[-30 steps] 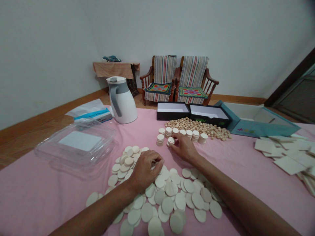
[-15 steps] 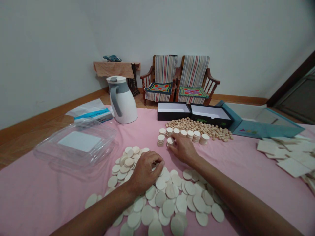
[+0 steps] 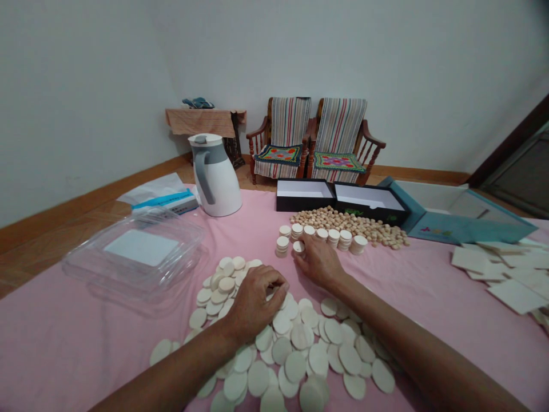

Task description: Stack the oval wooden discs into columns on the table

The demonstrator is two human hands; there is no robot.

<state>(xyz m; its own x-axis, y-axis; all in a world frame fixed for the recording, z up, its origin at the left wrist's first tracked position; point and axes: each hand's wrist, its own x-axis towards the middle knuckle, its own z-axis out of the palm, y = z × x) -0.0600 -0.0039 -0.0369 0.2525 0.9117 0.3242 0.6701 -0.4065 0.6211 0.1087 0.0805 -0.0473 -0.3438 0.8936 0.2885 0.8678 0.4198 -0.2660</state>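
My right hand (image 3: pixel 319 262) reaches across the table, its thumb and fingers closed around a short stack of pale wooden discs (image 3: pixel 299 247). Beside that stack stands another small stack (image 3: pixel 282 245), and behind them runs a row of disc stacks (image 3: pixel 345 239), partly covered by my fingers. Over the loose pile of round wooden discs (image 3: pixel 295 366), my left hand (image 3: pixel 258 298) is curled, thumb drawn toward the fingers. Whatever lies between those fingertips is hidden.
Small wooden beads (image 3: pixel 343 222) lie behind the stacks, before two black boxes (image 3: pixel 304 203). A blue box (image 3: pixel 463 223) and square wooden pieces (image 3: pixel 514 294) are at right. On the left stand a white jug (image 3: pixel 221 186), clear plastic containers (image 3: pixel 141 252) and a blue-and-white packet (image 3: pixel 167 201).
The view has shifted slightly. My right hand stays at the small stack, and my left hand keeps its place over the loose discs.
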